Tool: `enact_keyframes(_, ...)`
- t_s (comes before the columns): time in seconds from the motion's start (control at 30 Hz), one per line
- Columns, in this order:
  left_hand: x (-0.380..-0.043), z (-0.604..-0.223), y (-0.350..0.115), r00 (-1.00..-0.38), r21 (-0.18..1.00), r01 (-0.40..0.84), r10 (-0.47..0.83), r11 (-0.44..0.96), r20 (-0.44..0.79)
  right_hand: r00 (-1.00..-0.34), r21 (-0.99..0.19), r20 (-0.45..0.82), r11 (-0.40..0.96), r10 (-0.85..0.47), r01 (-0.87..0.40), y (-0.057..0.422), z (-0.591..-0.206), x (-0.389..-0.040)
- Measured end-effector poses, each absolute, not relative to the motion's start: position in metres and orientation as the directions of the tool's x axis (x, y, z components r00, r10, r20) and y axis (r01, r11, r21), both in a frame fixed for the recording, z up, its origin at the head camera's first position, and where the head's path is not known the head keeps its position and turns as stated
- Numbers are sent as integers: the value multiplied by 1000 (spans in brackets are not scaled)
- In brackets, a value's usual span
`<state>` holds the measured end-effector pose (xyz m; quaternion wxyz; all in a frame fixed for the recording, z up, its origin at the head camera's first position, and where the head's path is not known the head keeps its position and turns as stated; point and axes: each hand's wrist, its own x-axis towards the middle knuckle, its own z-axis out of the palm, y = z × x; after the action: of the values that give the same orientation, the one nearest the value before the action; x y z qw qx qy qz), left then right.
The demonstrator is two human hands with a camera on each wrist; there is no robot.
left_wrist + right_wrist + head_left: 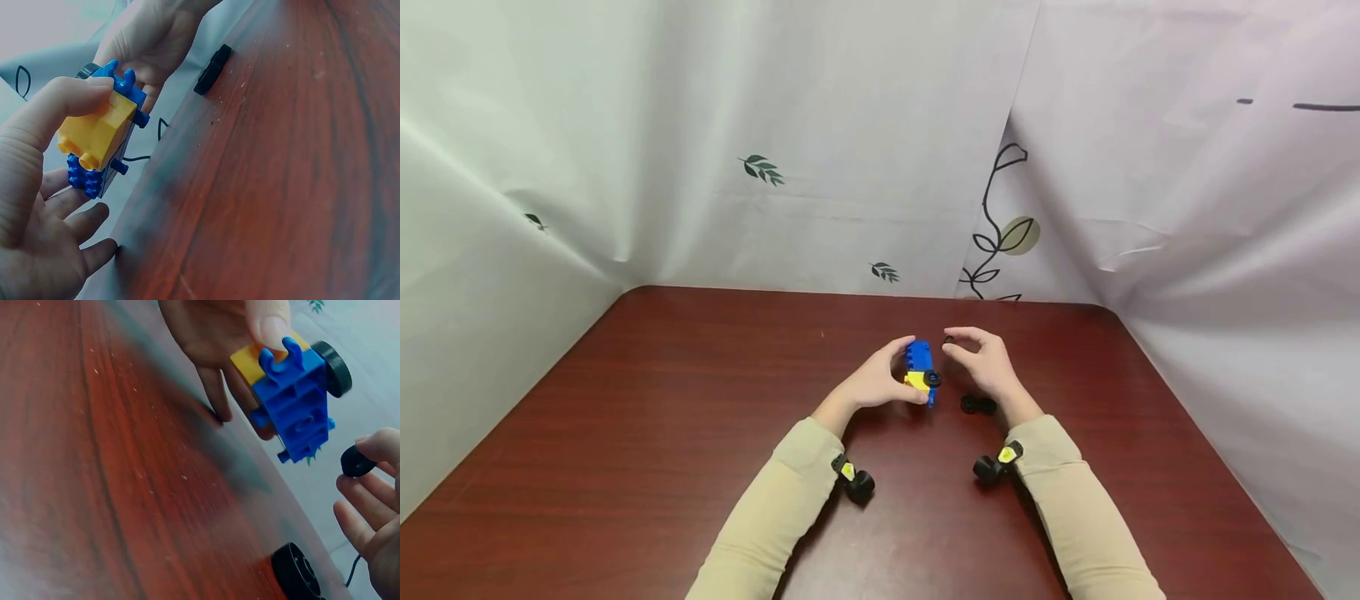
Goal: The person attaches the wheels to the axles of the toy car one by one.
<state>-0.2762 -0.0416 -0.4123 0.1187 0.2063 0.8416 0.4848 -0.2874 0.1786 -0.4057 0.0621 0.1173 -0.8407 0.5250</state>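
Note:
My left hand (pixel 874 381) grips a small blue and yellow toy car (pixel 103 128), thumb on the yellow block. In the right wrist view the blue chassis (pixel 297 403) shows its underside, with two hooked prongs at one end and short axle pegs at the sides. One black wheel (pixel 335 369) sits on a peg; other pegs are bare. My right hand (pixel 988 364) pinches a loose black wheel (pixel 356 462) between thumb and fingers, a short gap away from the car.
More black wheels (pixel 977 405) lie on the dark red wooden table (pixel 700 417), close by my right wrist. A pale cloth (pixel 850 125) with leaf prints hangs behind the table's far edge. Each sleeve carries a black wrist camera (pixel 859 486).

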Motion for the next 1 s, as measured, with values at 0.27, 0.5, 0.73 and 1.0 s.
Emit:
enact_keyframes(0.27,-275,-410,-41,-875,867,259,483,425,24,-975,-906,209,361,-73,-221,171,-404,-279)
enact_keyframes(0.5,-271,-407,-39,-867,861,263,498,435,13,-970,-921,241,312,-15,-234,168,-404,-272)
enact_keyframes(0.73,-272,-409,-38,-855,867,282,518,410,33,-961,-923,276,270,-30,-273,165,-402,-270)
enact_keyframes(1.0,-271,-409,-37,-852,878,278,523,389,38,-966,-932,253,255,-51,-258,163,-395,-265)
